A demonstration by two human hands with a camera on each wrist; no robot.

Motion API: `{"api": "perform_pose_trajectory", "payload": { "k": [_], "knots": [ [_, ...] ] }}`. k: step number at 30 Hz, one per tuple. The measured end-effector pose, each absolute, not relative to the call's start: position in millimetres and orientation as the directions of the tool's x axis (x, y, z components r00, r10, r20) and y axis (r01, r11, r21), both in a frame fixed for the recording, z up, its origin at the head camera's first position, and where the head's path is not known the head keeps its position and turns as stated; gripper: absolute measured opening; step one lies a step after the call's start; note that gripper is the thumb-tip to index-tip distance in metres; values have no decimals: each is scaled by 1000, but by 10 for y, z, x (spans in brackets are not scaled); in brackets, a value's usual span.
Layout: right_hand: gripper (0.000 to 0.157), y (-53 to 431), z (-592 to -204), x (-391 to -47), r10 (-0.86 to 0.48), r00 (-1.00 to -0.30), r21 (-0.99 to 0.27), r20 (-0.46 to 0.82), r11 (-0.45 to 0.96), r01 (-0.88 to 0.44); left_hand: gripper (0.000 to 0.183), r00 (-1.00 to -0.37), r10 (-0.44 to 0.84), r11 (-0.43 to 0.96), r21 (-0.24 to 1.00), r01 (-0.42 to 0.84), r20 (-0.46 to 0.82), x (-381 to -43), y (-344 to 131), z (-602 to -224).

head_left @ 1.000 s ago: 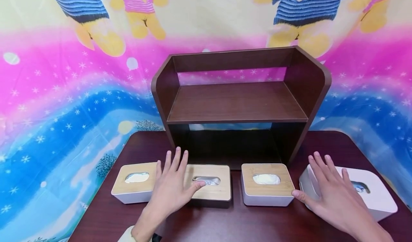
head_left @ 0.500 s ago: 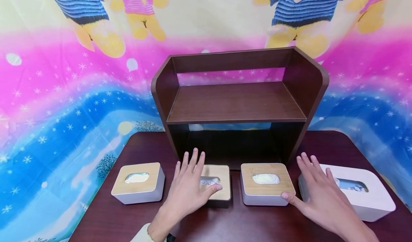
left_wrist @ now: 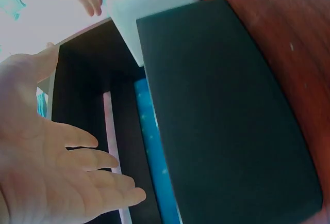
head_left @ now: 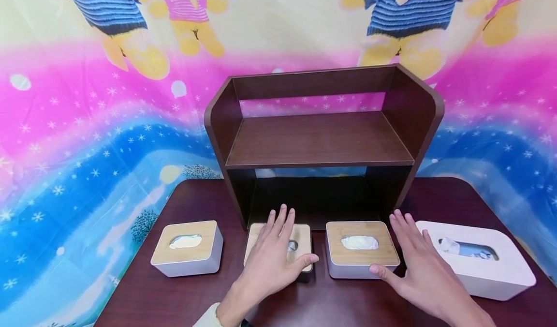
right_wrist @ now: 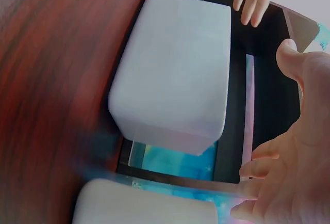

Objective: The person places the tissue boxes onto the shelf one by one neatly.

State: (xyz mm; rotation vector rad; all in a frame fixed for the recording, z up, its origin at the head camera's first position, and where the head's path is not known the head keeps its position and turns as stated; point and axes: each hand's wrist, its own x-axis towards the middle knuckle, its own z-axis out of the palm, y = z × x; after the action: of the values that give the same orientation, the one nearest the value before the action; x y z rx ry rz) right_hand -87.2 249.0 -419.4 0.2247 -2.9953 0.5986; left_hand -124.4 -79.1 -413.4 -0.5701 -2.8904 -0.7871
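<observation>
My left hand [head_left: 271,259] hovers, fingers straight and spread, over a dark-sided tissue box with a light wooden lid [head_left: 254,237], hiding part of its slot. In the left wrist view, that hand [left_wrist: 62,157] stands apart from the box's dark side [left_wrist: 221,115]. My right hand [head_left: 422,269], also spread, is over the gap between a white tissue box with a wooden lid [head_left: 337,254] and a long all-white tissue box [head_left: 496,264]. The right wrist view has this hand [right_wrist: 299,141] beside the smaller white box [right_wrist: 175,69], holding nothing.
Another white tissue box with a wooden lid [head_left: 167,252] sits at the left on the dark red table [head_left: 143,293]. Behind the row stands a brown two-tier shelf [head_left: 319,138]. A patterned cloth [head_left: 87,138] hangs behind the table.
My left hand has moved right, from between the two left boxes to over the dark-sided one. My right hand has shifted left, uncovering more of the long white box. The boxes stay put.
</observation>
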Motion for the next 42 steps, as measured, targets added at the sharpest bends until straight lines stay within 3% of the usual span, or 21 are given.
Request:
{"api": "perform_pose_trajectory", "payload": {
  "k": [9,19,27,32,42],
  "knots": [
    [121,2430,-4242,-812,-126,-983,-440,135,881,-174,102,-912,354,706,581,405,205,-1185,-558,-4150],
    [119,2369,-4304,-788,-99,-994,-501,49,858,-110,97,-914,358,574,727,377,192,-1101,-374,-4249],
    [114,2397,-4340,-793,-54,-998,-500,19,864,-57,89,-909,355,350,871,344,217,-1079,-250,-4318],
    [112,2415,-4371,-802,-43,-998,-509,36,859,-56,83,-907,341,330,872,361,246,-1067,-183,-4366],
    [109,2434,-4442,-794,-4,-1000,-515,8,857,-8,75,-938,295,332,900,281,183,-1005,-102,-4458]
  ]
}}
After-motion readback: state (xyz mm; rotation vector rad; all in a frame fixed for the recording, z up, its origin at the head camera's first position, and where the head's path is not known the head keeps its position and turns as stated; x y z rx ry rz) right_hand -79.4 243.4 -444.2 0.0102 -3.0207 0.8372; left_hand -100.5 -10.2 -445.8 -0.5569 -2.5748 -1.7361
